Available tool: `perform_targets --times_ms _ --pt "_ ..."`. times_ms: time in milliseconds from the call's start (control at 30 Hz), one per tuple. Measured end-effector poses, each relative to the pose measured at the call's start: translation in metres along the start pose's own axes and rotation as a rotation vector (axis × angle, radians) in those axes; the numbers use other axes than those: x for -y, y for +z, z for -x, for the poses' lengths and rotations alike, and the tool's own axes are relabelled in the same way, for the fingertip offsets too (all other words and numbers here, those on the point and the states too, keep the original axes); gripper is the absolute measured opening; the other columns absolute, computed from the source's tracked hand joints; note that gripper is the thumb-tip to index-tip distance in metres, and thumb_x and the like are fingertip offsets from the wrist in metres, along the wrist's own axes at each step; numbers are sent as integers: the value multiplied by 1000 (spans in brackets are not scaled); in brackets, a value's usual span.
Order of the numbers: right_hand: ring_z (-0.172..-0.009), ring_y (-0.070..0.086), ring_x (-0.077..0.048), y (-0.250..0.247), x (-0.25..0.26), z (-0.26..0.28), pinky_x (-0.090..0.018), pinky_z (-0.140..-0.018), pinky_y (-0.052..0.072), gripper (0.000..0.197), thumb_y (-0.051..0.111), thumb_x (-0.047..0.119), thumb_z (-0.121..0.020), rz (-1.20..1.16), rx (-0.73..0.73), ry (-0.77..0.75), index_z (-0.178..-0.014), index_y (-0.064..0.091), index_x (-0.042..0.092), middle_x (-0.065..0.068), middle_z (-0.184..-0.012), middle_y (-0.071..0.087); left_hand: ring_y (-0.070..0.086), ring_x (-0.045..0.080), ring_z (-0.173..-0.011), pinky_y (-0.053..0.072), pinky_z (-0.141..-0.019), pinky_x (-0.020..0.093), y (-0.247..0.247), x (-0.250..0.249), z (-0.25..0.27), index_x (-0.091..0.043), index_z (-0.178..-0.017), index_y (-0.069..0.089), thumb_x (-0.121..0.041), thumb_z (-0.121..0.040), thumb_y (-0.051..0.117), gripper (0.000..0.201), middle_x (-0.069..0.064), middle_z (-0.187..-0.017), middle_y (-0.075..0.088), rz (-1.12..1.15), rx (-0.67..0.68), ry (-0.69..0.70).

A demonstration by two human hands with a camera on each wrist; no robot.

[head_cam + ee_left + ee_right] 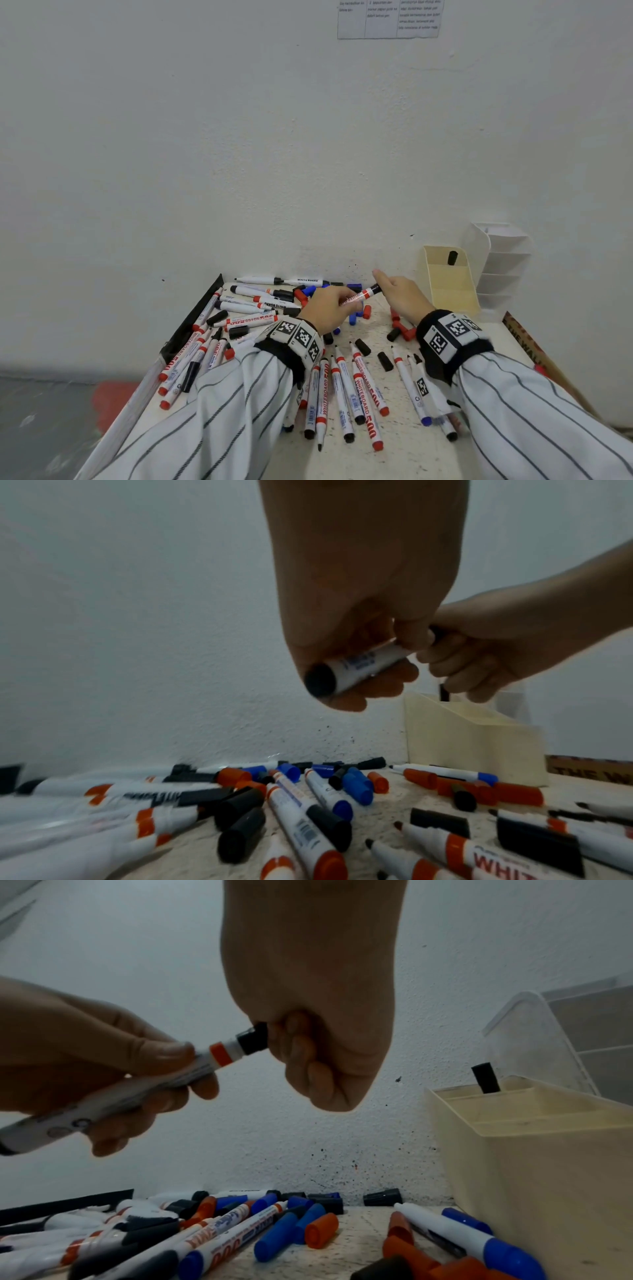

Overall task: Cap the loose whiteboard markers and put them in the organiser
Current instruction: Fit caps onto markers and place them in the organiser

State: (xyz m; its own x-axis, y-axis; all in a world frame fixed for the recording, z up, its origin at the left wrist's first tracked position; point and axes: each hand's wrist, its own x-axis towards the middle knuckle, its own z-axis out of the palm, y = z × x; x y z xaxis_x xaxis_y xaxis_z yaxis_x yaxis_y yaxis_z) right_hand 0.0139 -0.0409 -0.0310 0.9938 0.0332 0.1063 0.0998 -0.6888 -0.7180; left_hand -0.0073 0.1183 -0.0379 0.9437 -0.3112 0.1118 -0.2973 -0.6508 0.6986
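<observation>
My left hand (329, 306) grips a white marker (358, 297) with a red band, held above the table. My right hand (399, 294) curls its fingers round the black cap (253, 1040) at the marker's tip. In the right wrist view the cap sits on the marker's (143, 1085) end and a short white collar shows between it and the red band. The left wrist view shows the marker's (359, 666) black rear end. The cream organiser (448, 277) stands at the back right with one black-capped marker (452, 257) in its rear compartment.
Several loose markers and red, blue and black caps litter the table (380, 310). A white tiered organiser (503, 260) stands behind the cream one against the wall. A cardboard box (527, 342) lies at the right edge. The table's left edge has a black strip (195, 318).
</observation>
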Motion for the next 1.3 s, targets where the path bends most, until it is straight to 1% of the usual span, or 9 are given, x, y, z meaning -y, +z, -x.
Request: perform_targets --times_ms 133,267,367,600,700,833,1000,1100,1300 --pt "-49 29 -15 1 1 1 -28 -54 26 46 28 35 -100 -74 -21 9 -58 35 17 0 -54 31 41 8 -54 34 -53 20 7 -7 -2 -5 -104 62 -28 -100 39 33 -2 -64 48 -43 31 -9" --pt "-50 28 -15 -1 3 6 -29 -53 25 44 27 30 -101 -113 -16 -32 -59 33 15 -1 -54 31 40 12 -57 35 -59 26 6 -19 1 -10 -89 57 -32 -102 27 39 -2 -64 42 8 111 -48" --pt "-51 29 -17 -1 2 8 -30 -56 26 41 27 29 -101 -132 8 -52 -63 34 15 -3 -55 32 29 11 -45 27 -45 23 6 -23 4 -17 -71 44 -41 -101 26 42 -4 -57 34 232 199 -159" --pt "-40 32 -8 -1 2 14 -26 -50 28 41 28 33 -101 -248 39 -104 -64 38 17 0 -51 36 18 4 -33 14 -35 10 3 -22 8 -21 -67 37 -49 -99 27 43 -8 -52 25 617 345 -320" --pt "-40 31 -4 -1 3 18 -24 -50 27 40 28 34 -102 -281 61 -119 -66 37 18 1 -54 36 18 4 -34 13 -35 13 2 -19 7 -21 -67 37 -51 -98 27 44 -9 -48 25 667 361 -343" --pt "-52 32 -11 -6 10 18 -27 -54 27 43 30 33 -101 -140 27 -134 -61 35 18 0 -57 36 25 7 -37 21 -40 19 5 -20 7 -18 -73 47 -51 -98 29 45 -6 -55 35 551 277 -294" --pt "-50 26 -13 -9 12 15 -29 -51 21 47 33 28 -99 -80 -66 -94 -54 32 17 2 -53 28 55 18 -68 44 -63 28 10 -14 6 -18 -98 58 -38 -94 49 22 2 -78 58 68 -94 7" --pt "-49 28 -14 -7 11 15 -28 -49 24 45 31 29 -98 -118 -76 -43 -55 34 15 0 -52 30 48 10 -55 42 -59 29 14 -19 7 -13 -103 61 -32 -99 41 28 -4 -66 53 -27 -104 48" --pt "-41 31 -18 -7 8 18 -25 -46 28 45 29 32 -99 -170 -30 -54 -58 34 14 -2 -49 32 38 7 -47 32 -46 21 14 -33 11 -11 -85 53 -32 -102 30 36 -6 -58 45 112 -17 -7"
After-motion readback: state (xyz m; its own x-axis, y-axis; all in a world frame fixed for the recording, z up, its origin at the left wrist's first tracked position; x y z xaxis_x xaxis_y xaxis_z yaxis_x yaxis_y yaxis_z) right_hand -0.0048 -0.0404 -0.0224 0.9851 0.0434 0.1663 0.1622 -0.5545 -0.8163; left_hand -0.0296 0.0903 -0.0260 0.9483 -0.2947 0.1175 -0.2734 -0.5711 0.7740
